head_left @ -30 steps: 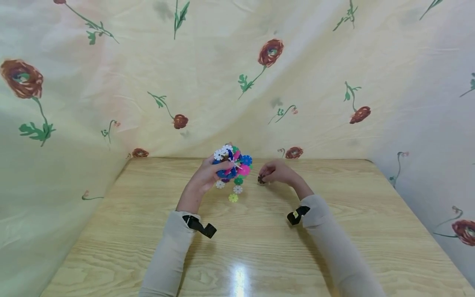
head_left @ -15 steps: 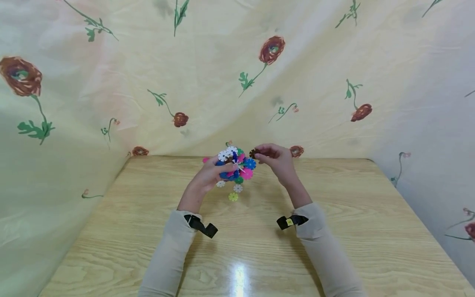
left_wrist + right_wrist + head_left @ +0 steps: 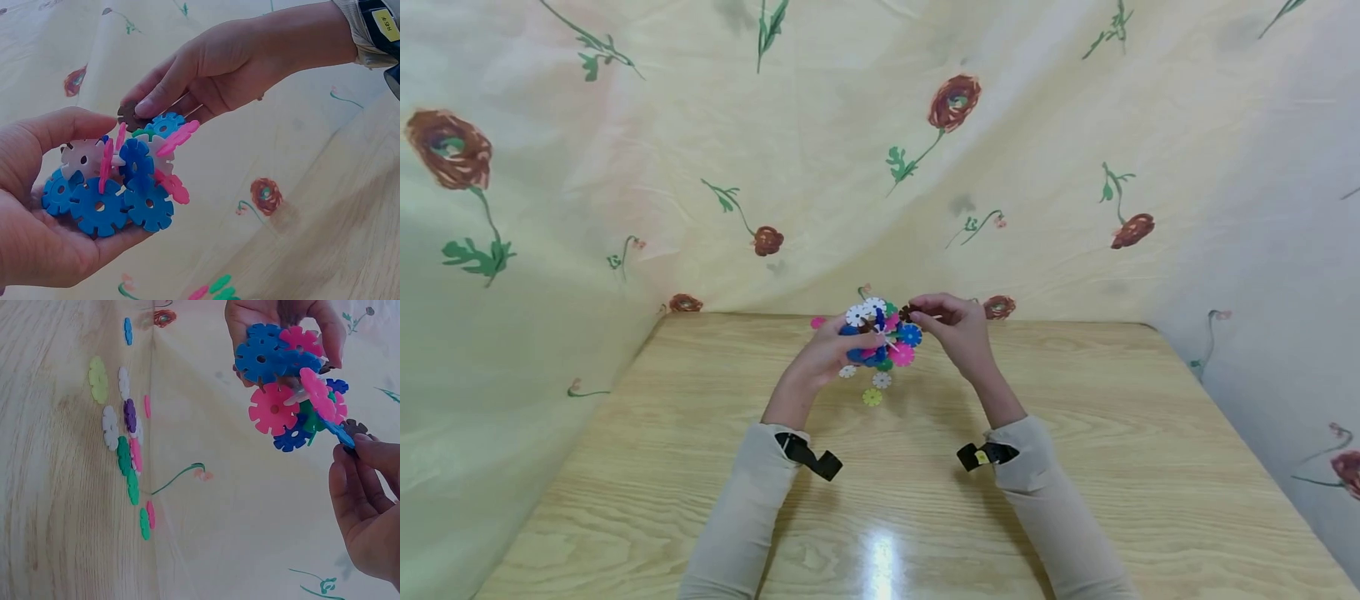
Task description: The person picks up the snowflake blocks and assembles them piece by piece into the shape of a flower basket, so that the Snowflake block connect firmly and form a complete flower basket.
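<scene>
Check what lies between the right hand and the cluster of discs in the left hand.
The head view shows a brown disc between the right hand, which pinches it, and the cluster; whether disc and cluster touch is unclear.

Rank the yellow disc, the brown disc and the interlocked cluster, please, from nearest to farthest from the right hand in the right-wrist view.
From the right hand:
1. Brown disc: pinched in that hand.
2. Interlocked cluster: held by the left hand, left of the brown disc in this view.
3. Yellow disc: on the table, toward the view's far left.
</scene>
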`<state>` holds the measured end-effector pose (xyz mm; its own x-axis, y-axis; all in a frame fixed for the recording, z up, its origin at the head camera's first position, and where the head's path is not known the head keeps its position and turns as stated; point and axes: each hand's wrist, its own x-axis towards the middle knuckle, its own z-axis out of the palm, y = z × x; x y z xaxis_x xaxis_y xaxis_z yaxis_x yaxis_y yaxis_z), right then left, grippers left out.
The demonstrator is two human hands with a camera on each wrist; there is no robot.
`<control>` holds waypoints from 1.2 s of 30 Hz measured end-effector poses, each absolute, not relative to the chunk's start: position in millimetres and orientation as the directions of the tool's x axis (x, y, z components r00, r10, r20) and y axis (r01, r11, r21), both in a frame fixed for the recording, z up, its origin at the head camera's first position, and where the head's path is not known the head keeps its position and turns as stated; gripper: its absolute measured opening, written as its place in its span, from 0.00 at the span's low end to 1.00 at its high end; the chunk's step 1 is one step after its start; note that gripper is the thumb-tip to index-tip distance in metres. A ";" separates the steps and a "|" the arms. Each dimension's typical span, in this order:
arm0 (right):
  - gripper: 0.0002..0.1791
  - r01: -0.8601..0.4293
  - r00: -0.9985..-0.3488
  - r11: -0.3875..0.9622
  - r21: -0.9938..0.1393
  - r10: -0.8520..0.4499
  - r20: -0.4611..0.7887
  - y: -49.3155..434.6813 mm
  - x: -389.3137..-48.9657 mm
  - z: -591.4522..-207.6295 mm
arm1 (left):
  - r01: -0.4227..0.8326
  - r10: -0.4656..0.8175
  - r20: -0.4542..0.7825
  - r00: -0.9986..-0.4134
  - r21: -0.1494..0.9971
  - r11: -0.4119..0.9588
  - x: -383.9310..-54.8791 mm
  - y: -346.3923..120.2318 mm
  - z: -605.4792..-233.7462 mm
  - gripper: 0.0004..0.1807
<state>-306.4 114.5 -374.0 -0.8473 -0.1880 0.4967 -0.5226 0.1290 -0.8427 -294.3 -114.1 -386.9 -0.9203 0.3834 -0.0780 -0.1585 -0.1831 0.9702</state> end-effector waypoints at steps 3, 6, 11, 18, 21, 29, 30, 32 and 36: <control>0.10 -0.543 -0.835 0.140 -0.828 -0.198 0.514 114.1 -306.6 -374.3 | -0.149 0.385 -0.071 -0.920 0.973 -0.176 -294.9 -113.5 -386.7 0.29; 0.10 -0.555 -0.827 0.135 -0.821 -0.202 0.525 112.7 -306.2 -374.1 | -0.138 0.381 -0.065 -0.922 0.976 -0.168 -294.5 -113.9 -385.5 0.29; 0.10 -0.551 -0.832 0.171 -0.817 -0.189 0.522 111.9 -301.3 -370.0 | -0.118 0.380 -0.051 -0.923 0.981 -0.154 -294.9 -110.6 -385.0 0.27; 0.10 -0.559 -0.829 0.233 -0.795 -0.185 0.528 110.9 -299.1 -368.6 | -0.135 0.379 -0.078 -0.922 0.983 -0.126 -294.1 -109.3 -385.6 0.28; 0.10 -0.562 -0.827 0.237 -0.793 -0.190 0.529 111.2 -299.6 -369.6 | -0.133 0.376 -0.080 -0.923 0.984 -0.115 -292.7 -109.9 -385.5 0.28; 0.09 -0.594 -0.804 0.217 -0.775 -0.199 0.561 112.6 -297.0 -371.0 | -0.110 0.370 -0.068 -0.927 0.989 -0.095 -287.5 -107.5 -384.5 0.27; 0.09 -0.598 -0.801 0.220 -0.770 -0.203 0.564 113.2 -296.6 -370.6 | -0.109 0.368 -0.066 -0.927 0.989 -0.095 -286.7 -106.2 -384.0 0.27; 0.08 -0.604 -0.796 0.230 -0.763 -0.212 0.567 114.4 -295.7 -369.2 | -0.105 0.361 -0.062 -0.931 0.989 -0.101 -285.5 -103.6 -383.3 0.28; 0.08 -0.610 -0.792 0.257 -0.750 -0.234 0.564 116.9 -295.0 -365.1 | -0.094 0.343 -0.047 -0.938 0.988 -0.122 -284.5 -99.9 -383.2 0.28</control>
<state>-295.0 116.9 -365.1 -0.7922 -0.2342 0.5636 -0.6095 0.2569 -0.7500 -284.5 -99.9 -383.2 -0.9382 0.3429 -0.0467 -0.0937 -0.1219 0.9881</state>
